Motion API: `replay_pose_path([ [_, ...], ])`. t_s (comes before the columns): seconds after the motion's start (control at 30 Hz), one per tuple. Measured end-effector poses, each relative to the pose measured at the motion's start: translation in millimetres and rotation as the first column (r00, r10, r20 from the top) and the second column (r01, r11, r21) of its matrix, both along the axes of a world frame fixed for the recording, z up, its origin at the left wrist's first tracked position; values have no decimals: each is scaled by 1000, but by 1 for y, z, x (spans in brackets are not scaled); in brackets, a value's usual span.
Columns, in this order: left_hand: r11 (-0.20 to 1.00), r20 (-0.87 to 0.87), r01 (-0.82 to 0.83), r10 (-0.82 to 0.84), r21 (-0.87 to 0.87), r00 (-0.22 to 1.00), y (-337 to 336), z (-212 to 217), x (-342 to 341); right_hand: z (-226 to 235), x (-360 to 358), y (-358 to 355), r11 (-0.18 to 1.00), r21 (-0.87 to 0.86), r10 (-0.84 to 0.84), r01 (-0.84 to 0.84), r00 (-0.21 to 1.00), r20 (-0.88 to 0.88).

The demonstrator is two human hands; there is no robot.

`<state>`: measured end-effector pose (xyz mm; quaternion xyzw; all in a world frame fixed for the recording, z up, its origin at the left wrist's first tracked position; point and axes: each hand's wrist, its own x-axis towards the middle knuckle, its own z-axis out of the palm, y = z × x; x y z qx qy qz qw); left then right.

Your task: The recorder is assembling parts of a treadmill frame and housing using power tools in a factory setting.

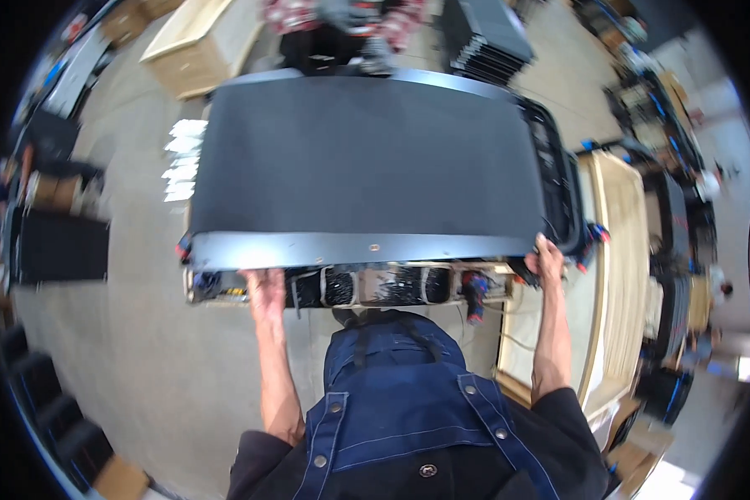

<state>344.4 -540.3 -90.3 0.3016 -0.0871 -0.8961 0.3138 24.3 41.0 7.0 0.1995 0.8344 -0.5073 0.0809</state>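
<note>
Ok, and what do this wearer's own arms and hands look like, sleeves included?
The left hand and right hand are both bare, as are the forearms, up to dark, near-black sleeves ending around the elbows. No bands or markings can be made out on either arm. A navy apron is worn too, with pale stitching and straps bearing round metal studs.

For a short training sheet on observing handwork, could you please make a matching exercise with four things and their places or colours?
Things:
1. Left hand
2. Right hand
3. Large panel
4. Crate on the right

Places or colours:
A. Pale wood
B. At the panel's near right corner
C. Dark grey top
D. At the panel's near edge, left of its middle

Pairs: 1-D, 2-B, 3-C, 4-A
</note>
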Motion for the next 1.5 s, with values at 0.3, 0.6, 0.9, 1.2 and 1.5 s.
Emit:
replay_pose_path([
  [0.3, 958, 74, 256, -248, -128, 966, 4, 4, 10, 19, 7, 5, 997, -77, 0, 6, 997, 71],
  [0.6, 857, 363, 480, -514, 187, 777, 158, -28, 22, 13, 21, 166, 930, -150, -366, 335, 825, -431],
  [0.9, 198, 758, 917, -636, 346, -149, 301, -9, 7, -88, 3, 250, 750, 650, 106, -124, 992, 66],
  [1.2, 468, 887, 810, -443, 353, -131, 319, 54, 14, -353, -1, 348, 914, -2, -316, 406, 715, 624],
  [1.5, 535, 909, 768, -391, 353, -146, 303, 50, 29, -317, -32, 366, 830, -194, -474, 524, 844, 251],
])
